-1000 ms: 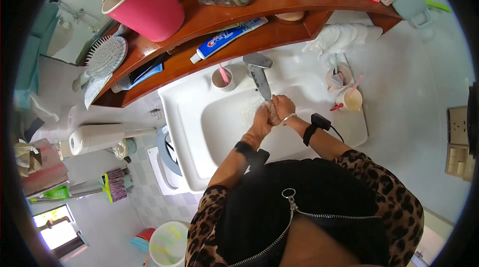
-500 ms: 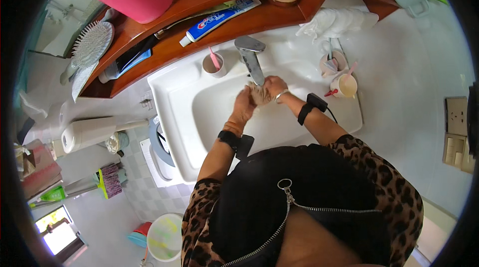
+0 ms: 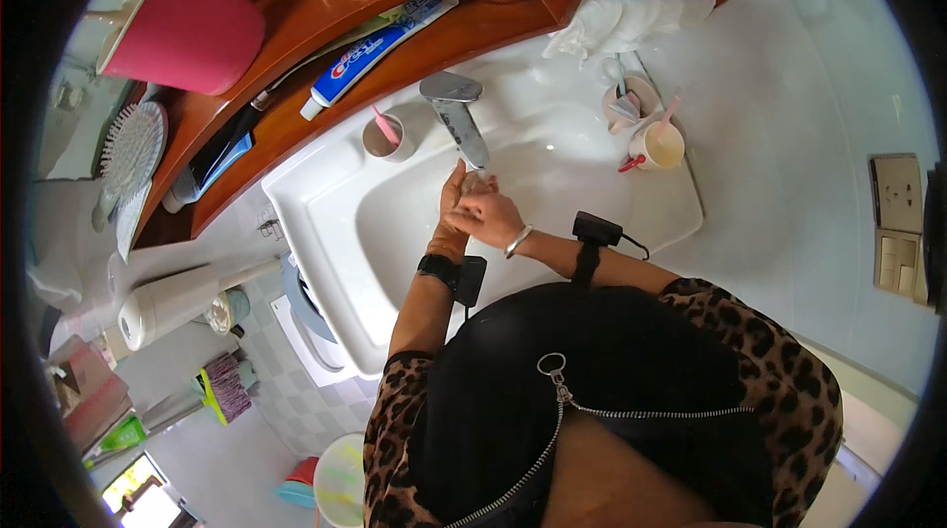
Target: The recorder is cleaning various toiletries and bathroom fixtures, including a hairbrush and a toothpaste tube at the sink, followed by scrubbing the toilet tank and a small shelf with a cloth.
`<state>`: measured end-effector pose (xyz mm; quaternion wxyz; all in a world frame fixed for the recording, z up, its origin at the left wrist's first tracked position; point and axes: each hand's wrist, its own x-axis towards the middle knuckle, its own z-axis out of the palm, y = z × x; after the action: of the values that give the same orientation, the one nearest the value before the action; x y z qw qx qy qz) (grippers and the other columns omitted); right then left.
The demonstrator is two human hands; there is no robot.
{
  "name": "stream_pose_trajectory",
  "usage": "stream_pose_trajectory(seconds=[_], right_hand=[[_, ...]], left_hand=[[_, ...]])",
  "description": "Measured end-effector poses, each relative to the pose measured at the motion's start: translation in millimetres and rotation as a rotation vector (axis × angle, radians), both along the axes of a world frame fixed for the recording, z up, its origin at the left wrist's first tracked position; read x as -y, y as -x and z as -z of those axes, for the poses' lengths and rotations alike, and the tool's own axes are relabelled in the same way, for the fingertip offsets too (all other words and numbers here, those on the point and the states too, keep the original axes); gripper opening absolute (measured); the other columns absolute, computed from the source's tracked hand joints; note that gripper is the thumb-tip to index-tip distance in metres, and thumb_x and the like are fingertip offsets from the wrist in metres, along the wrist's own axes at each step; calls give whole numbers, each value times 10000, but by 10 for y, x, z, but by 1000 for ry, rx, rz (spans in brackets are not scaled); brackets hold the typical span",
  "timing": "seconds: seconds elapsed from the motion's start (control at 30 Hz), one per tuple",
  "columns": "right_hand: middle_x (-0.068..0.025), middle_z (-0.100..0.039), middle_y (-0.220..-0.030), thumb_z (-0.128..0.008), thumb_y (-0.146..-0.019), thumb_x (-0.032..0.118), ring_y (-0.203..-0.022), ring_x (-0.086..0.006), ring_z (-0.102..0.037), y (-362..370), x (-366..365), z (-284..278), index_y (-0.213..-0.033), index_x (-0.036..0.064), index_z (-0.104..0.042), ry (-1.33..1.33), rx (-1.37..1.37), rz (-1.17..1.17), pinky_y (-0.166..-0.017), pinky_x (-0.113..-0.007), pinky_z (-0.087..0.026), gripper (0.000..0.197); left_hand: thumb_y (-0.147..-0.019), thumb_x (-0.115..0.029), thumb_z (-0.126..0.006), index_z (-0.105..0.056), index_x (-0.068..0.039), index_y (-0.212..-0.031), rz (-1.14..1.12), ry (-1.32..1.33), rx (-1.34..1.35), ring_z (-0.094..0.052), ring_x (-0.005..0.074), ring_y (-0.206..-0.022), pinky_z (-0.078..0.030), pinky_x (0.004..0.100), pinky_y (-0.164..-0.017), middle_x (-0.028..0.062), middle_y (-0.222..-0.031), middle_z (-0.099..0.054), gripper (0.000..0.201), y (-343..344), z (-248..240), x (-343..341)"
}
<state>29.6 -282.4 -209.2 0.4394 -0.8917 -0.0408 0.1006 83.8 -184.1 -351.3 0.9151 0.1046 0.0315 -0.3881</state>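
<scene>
My left hand (image 3: 451,205) is under the spout of the grey metal faucet (image 3: 460,124), over the white washbasin (image 3: 395,250). A small pale, wet-looking thing (image 3: 477,180) sits between my hands; its kind I cannot make out. My right hand (image 3: 494,220) lies across my left palm and wrist, its fingers curled and partly hiding the thing. The right wrist wears a light bangle (image 3: 518,240). Black straps with small boxes are on both forearms.
A grey cup with a pink toothbrush (image 3: 388,137) stands left of the faucet. At the basin's right are a white mug (image 3: 656,146) and a pink cup (image 3: 631,106). Behind runs a brown wooden shelf (image 3: 523,20) with a toothpaste tube (image 3: 370,57), white cloth (image 3: 631,20) and pink bucket (image 3: 187,25).
My right hand has moved left and nearer, now crossing over my left hand. The brownish striped thing seen between both hands is now mostly covered. The whole view has shifted a little.
</scene>
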Motion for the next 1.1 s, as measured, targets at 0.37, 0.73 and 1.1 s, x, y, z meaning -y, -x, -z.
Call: stream_pose_trajectory(seconds=[0.37,0.73,1.1], right_hand=[[-169,-599,-766,-487,-830,309,-783,-356,-583,-308,333,503,-753,74,-615,129,45,422,-701,-456,-464,278],[-173,-618,-813,-462,-854,297,-738,-349,-588,-614,702,672,-754,58,-634,219,-10,321,-686,-418,-468,311],[-131,-575,-728,-630,-774,213,-651,-323,-543,-155,-1,299,-743,15,-547,-294,50,252,-644,-406,-452,217]], left_hand=[[-932,-200,-368,-464,-95,-1115,-123,-624,-188,-550,236,-970,-475,357,-854,78,-965,-546,231,81,-637,377],[-944,-312,-411,-479,-76,-1154,-93,-458,-150,-505,217,-1071,-395,400,-955,55,-1118,-549,323,63,-681,216],[-888,-442,-479,-470,-86,-1149,130,-56,-135,-509,317,-954,-419,516,-888,112,-1026,-524,441,48,-409,40]])
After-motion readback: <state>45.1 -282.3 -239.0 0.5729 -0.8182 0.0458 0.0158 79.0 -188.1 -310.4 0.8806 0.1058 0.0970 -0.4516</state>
